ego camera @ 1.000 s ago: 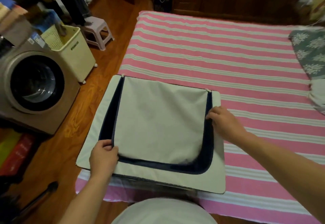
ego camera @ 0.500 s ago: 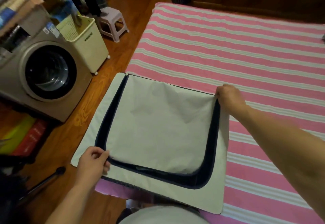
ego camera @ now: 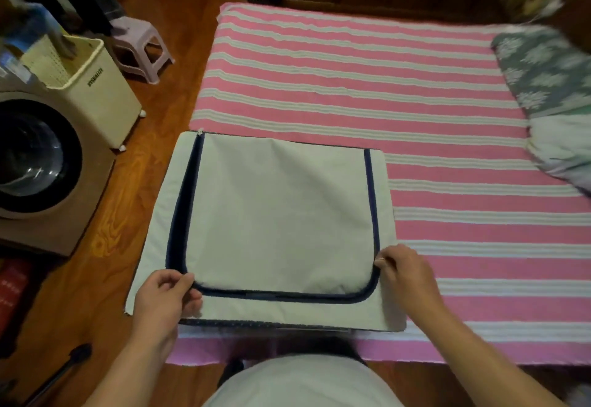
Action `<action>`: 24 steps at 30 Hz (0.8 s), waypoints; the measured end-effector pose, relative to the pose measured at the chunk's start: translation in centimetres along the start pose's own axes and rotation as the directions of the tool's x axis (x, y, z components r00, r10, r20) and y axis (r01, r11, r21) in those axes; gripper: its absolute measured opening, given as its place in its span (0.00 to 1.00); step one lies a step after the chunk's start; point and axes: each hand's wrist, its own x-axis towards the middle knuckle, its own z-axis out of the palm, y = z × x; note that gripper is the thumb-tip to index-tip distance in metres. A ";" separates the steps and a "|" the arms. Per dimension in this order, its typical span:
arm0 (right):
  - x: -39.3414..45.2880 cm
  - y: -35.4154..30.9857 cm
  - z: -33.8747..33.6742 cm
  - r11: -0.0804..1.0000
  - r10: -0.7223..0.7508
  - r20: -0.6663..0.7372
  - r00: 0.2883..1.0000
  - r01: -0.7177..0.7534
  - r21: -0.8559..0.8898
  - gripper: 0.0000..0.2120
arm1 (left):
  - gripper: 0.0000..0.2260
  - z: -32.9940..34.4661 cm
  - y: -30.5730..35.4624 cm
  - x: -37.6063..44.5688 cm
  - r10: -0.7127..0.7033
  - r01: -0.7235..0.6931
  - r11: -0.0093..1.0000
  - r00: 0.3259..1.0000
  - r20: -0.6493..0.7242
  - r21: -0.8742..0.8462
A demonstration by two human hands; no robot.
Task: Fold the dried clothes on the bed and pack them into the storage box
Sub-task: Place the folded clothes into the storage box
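A pale grey fabric storage box [ego camera: 275, 214] lies on the near left corner of the pink striped bed [ego camera: 367, 93], its lid framed by a dark blue zipper track. My left hand [ego camera: 164, 298] pinches the lid edge at the near left corner of the zipper. My right hand [ego camera: 406, 270] pinches the zipper pull at the near right corner. The right side of the zipper looks closed; the left side and near edge gape dark. A white zipper pull [ego camera: 200, 132] sits at the far left corner. No clothes show inside the box.
A grey patterned cloth [ego camera: 543, 74] and a white cloth [ego camera: 563, 150] lie at the bed's right edge. Left of the bed on the wooden floor stand a washing machine [ego camera: 35, 163], a cream laundry basket [ego camera: 86, 86] and a small stool [ego camera: 140, 48].
My right hand has moved from the far right corner of the lid down to the near right corner, and the right zipper gap has narrowed. My left hand stays at the near left corner.
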 end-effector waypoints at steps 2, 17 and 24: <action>-4.0 -0.5 1.2 0.991 0.101 -0.038 0.994 -0.097 0.091 0.06 | 0.06 -0.4 0.1 0.2 -0.008 0.008 1.000 1.000 0.030 0.005; -10.4 -10.5 8.1 0.842 0.468 -0.023 0.883 -0.438 0.314 0.11 | 0.05 -4.6 0.2 4.4 -0.024 -0.010 0.987 0.979 0.205 0.159; -9.5 -16.1 10.5 0.902 0.330 0.115 0.937 -0.349 0.255 0.07 | 0.04 -5.0 0.5 4.2 -0.038 0.004 0.991 0.968 0.250 0.135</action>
